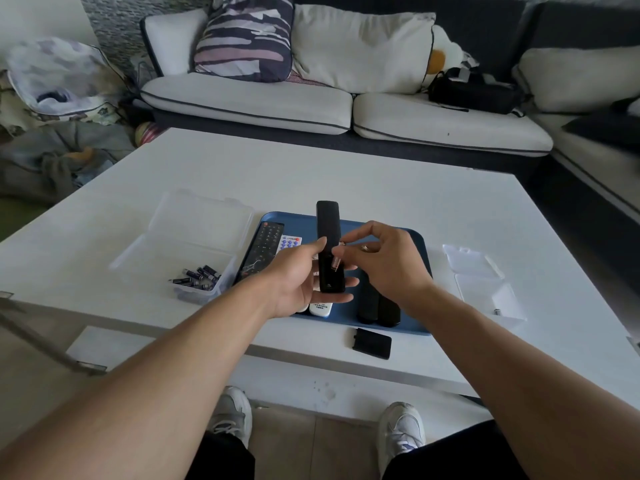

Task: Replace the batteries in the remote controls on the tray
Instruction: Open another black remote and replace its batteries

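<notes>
Black remote gripped by left hand; right hand pinches battery above blue tray.

A long black plastic remote control lies across the fingers of the left hand, above the blue rectangular plastic tray. The right hand, at 3 o'clock of it, pinches a small cylindrical battery against its open back. A flat black battery cover lies on the white table at 6 o'clock of the tray.
</notes>
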Demonstrator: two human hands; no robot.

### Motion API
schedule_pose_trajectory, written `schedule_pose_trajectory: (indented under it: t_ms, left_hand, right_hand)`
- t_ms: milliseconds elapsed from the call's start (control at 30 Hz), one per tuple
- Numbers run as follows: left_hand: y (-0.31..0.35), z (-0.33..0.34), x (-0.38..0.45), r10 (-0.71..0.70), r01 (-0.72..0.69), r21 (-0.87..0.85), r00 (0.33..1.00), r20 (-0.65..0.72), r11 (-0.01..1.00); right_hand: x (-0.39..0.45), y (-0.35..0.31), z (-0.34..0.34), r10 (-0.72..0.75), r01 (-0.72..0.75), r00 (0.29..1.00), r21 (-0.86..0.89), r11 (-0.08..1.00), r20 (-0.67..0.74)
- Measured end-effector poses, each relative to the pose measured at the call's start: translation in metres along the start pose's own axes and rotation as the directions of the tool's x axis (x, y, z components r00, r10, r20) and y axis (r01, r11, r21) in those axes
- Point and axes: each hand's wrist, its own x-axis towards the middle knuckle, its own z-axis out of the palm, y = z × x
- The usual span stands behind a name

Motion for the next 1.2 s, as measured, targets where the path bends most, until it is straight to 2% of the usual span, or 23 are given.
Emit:
schedule_pose_trajectory:
  t_ms: [167,333,467,633,700,933,1100,1200]
  left_hand:
    - [0.001,0.003,-0.001,0.0,0.004,-0.054,0.998,0.065,0.999]
    - [0.0,0.003,-0.001,0.0,0.007,-0.046,0.99,0.138,0.999]
    - [-0.002,0.005,-0.001,0.044,-0.046,0.009,0.987,0.153,0.999]
    - [-0.004,0.005,-0.001,0.07,-0.08,0.052,0.984,0.165,0.995]
    - [-0.005,0.006,0.0,0.074,-0.085,0.058,0.982,0.173,0.995]
    - [-0.005,0.007,0.003,0.088,-0.089,0.001,0.987,0.133,0.996]
    - [-0.006,0.007,0.006,0.083,-0.086,0.022,0.99,0.111,0.996]
    - [-0.007,0.006,0.009,0.087,-0.09,0.031,0.992,0.088,0.995]
  right_hand:
    - [0.001,0.002,0.003,-0.035,0.035,0.999,0.013,0.999,0.009]
    - [0.003,0.001,0.001,-0.036,0.041,0.998,-0.102,0.994,0.047]
    - [0.008,0.005,-0.002,-0.054,0.051,0.999,-0.314,0.948,0.001]
    - [0.009,0.005,-0.007,-0.015,0.028,0.999,-0.389,0.921,0.035]
    - [0.008,0.005,-0.01,0.031,-0.007,0.998,-0.366,0.931,0.058]
    - [0.012,0.007,-0.025,0.235,-0.23,0.971,-0.083,0.969,0.046]
    - [0.014,0.009,-0.029,0.284,-0.287,0.952,0.014,0.958,0.112]
    - [0.014,0.01,-0.029,0.239,-0.24,0.961,-0.01,0.971,0.138]
